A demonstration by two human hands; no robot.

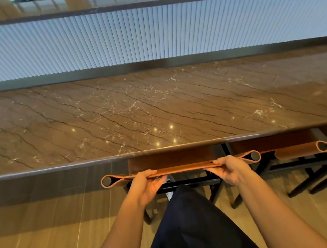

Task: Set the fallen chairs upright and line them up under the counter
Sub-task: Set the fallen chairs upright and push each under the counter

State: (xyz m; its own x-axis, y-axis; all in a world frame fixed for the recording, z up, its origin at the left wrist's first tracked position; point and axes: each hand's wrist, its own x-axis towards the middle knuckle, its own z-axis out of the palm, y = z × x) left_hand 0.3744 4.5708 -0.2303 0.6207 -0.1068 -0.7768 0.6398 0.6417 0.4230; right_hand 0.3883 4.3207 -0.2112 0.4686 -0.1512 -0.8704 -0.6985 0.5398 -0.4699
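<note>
Nearest are my left hand (141,183) and right hand (229,169), fingers (148,173) curled tight on the top edge of the upright chair (184,168), its seat partly under the counter (155,107). I judge it needs a straight push, level with the neighbour chair (296,150) on the right

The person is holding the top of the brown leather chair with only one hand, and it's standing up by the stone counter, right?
No, not one hand: the head view shows both the left hand and the right hand gripping the top of the tan leather chair back. The chair does stand upright, its seat tucked under the brown veined stone counter.
</note>
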